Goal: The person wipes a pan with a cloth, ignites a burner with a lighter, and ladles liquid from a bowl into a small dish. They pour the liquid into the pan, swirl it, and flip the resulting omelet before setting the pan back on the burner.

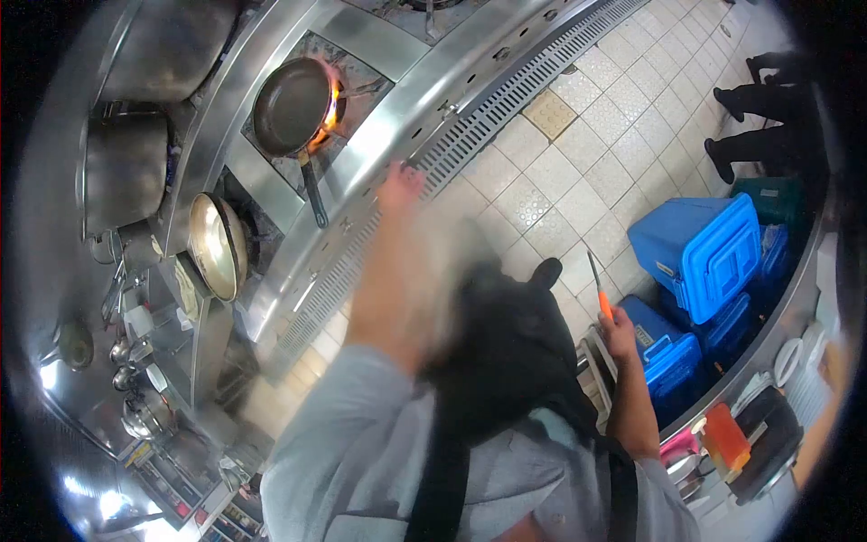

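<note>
My left hand (402, 187) reaches to the stove's steel front edge, close to the row of gas knobs. It is blurred, and I cannot make out whether its fingers grip a knob. Just beyond it, a dark frying pan (291, 107) sits on a burner with orange flames (332, 116) rising along its side; its handle (313, 194) points toward the front edge. Down at my right side, my right hand (619, 332) is closed around the orange handle of what looks like a knife (603, 294), its thin dark blade pointing away from me over the floor.
A metal pan (217, 246) rests on the neighbouring burner, with large steel pots (126, 172) behind. Blue lidded bins (695, 248) stand at my right beside a counter holding an orange-red container (725, 436). A floor drain grate (470, 149) runs along the stove. Another person's legs (754, 135) show far right.
</note>
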`<state>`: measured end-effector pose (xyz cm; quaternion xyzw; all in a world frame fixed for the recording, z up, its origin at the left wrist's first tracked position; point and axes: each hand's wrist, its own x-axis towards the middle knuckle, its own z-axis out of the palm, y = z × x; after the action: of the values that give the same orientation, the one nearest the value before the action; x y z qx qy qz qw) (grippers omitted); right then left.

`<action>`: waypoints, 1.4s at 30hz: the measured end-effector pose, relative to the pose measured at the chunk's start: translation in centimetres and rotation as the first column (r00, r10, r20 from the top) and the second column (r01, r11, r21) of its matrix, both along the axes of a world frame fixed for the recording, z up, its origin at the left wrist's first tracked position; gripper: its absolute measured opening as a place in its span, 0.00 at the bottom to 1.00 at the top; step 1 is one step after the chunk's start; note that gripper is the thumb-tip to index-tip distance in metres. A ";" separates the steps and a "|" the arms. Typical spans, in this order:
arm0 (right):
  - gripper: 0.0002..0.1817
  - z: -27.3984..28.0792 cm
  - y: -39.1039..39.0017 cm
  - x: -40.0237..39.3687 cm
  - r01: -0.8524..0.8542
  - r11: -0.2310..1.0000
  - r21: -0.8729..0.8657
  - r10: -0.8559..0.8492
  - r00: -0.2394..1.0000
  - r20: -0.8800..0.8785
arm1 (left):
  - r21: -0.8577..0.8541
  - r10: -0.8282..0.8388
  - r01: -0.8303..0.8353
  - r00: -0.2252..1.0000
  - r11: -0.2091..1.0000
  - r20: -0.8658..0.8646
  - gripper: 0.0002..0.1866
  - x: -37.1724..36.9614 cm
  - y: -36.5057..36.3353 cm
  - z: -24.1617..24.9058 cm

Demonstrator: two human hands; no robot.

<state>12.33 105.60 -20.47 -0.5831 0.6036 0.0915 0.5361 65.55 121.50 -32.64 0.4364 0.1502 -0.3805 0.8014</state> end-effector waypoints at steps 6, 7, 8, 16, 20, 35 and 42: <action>0.22 -6.3 4.4 -13.8 0.124 0.987 0.101 -0.108 0.982 -0.154 | 0.149 0.272 -0.262 0.961 0.954 -0.048 0.22 -0.7 -1.1 2.4; 0.21 -7.4 4.9 -15.7 0.006 0.998 0.056 0.005 0.979 -0.204 | 0.149 0.275 -0.266 0.960 0.952 -0.046 0.22 -1.0 -1.4 3.1; 0.21 -7.2 5.2 -16.1 0.004 0.998 0.059 0.008 0.979 -0.202 | 0.173 0.283 -0.274 0.959 0.946 -0.027 0.21 -1.3 -1.6 3.8; 0.21 2.2 4.1 -8.4 0.126 0.981 0.148 -0.081 0.956 -0.280 | 0.224 0.295 -0.294 0.955 0.929 0.031 0.21 -1.2 -2.0 3.6; 0.19 -3.2 5.3 -11.4 0.135 0.991 0.003 -0.135 0.991 -0.016 | 0.244 0.322 -0.327 0.945 0.913 0.060 0.18 -1.4 -2.3 3.8; 0.21 -1.5 5.7 -10.0 0.284 0.933 0.222 -0.255 0.955 -0.152 | 0.301 0.327 -0.348 0.938 0.888 0.118 0.14 -1.5 -2.8 4.5; 0.22 -4.2 6.5 -12.3 0.247 0.960 0.131 -0.229 0.963 -0.141 | 0.169 0.247 -0.255 0.966 0.952 0.072 0.17 -1.3 -1.8 3.9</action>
<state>0.07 112.08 -24.70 -0.4581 0.6933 0.1067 0.5460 64.27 119.75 -28.78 0.4926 0.2174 -0.2497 0.8048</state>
